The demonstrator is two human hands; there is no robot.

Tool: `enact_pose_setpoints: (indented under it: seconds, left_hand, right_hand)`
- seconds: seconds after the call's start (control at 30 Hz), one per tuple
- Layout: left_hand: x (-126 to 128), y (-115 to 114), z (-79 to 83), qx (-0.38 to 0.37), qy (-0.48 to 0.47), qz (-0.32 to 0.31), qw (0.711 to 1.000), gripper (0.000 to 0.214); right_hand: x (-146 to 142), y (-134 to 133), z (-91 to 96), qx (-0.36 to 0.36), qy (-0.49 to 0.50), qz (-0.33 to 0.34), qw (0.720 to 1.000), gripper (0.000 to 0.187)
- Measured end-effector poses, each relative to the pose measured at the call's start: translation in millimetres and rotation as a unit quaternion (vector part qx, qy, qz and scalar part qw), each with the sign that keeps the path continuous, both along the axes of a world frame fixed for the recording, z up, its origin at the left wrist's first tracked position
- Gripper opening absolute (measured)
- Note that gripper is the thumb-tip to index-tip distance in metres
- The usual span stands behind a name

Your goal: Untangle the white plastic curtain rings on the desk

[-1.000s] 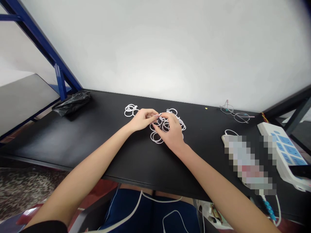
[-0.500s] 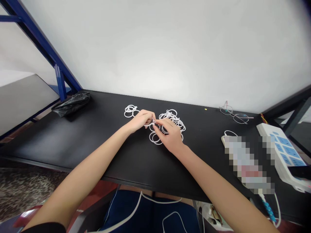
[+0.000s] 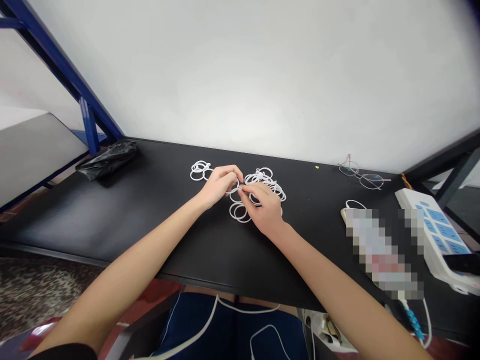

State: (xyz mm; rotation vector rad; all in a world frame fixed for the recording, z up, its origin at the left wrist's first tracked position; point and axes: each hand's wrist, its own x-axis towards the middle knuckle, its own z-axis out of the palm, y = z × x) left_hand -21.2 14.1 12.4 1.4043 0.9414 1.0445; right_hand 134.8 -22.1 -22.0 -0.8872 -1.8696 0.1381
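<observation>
Left hand (image 3: 219, 186): fingers curled on white ring (image 3: 238, 184). Right hand (image 3: 265, 206): thumb and forefinger pinching same ring. Ring located between hands, over black desk (image 3: 195, 250). Pile of rings (image 3: 259, 176) on desk, partly hidden by right hand. Smaller cluster (image 3: 200, 165) just beside left hand.

- Left hand (image 3: 219, 184): fingers, a second ago stretched nearly straight, now arched about a white ring (image 3: 237, 185)
- Right hand (image 3: 264, 206): thumb and forefinger now lower, closer to the person, pinching the ring's edge
- White ring: formerly mostly hidden by fingers, now showing between the hands
- Heap of rings (image 3: 276, 189): far-left portion, previously covered, now exposed
</observation>
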Motion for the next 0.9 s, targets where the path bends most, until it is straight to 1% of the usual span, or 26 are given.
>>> enact_pose_setpoints:
  seconds: [0.1,0.17,0.2,0.27,0.37,0.47,0.53,0.67,0.77,0.9]
  left_hand:
    - [2.1,-1.1,-1.0,0.006,-0.028,0.010,1.000,0.011]
    - [5.0,-2.8,-3.0,0.025,-0.032,0.024,0.999,0.016]
    - [6.8,-4.2,-4.5,0.046,-0.027,0.034,0.998,0.022]
    - [10.3,-7.7,-8.0,0.111,-0.005,0.068,0.991,0.032]
    - [13.2,-12.4,-13.1,0.213,0.032,0.129,0.968,0.042]
    - [12.0,-13.8,-15.3,0.257,0.036,0.160,0.952,0.054]
    - [10.5,-13.8,-14.3,0.261,0.029,0.170,0.950,0.061]
    - [9.8,-15.1,-8.6,0.233,0.030,0.179,0.955,0.071]
    - [10.1,-16.3,-6.5,0.206,0.026,0.169,0.963,0.073]
    - [9.4,-15.9,-7.9,0.180,0.006,0.149,0.972,0.072]
  right_hand:
    - [-0.7,-0.9,1.5,0.005,0.012,-0.011,1.000,0.014]
    - [-1.4,-1.9,3.3,0.012,0.029,-0.012,0.999,0.013]
    - [-1.8,-2.4,4.2,0.019,0.040,-0.011,0.999,0.012]
    - [-2.4,-3.1,5.5,0.033,0.060,-0.005,0.998,0.010]
    - [-2.9,-3.4,5.0,0.044,0.067,0.011,0.997,0.007]
    - [-3.4,-3.4,2.6,0.051,0.054,0.031,0.997,0.006]
    - [-3.9,-3.8,1.8,0.051,0.042,0.038,0.997,0.006]
    - [-4.0,-6.3,5.4,0.040,-0.005,0.044,0.998,0.018]
    - [-3.1,-8.6,9.8,0.028,-0.040,0.045,0.998,0.024]
    - [-1.7,-9.8,12.0,0.011,-0.070,0.054,0.996,0.024]
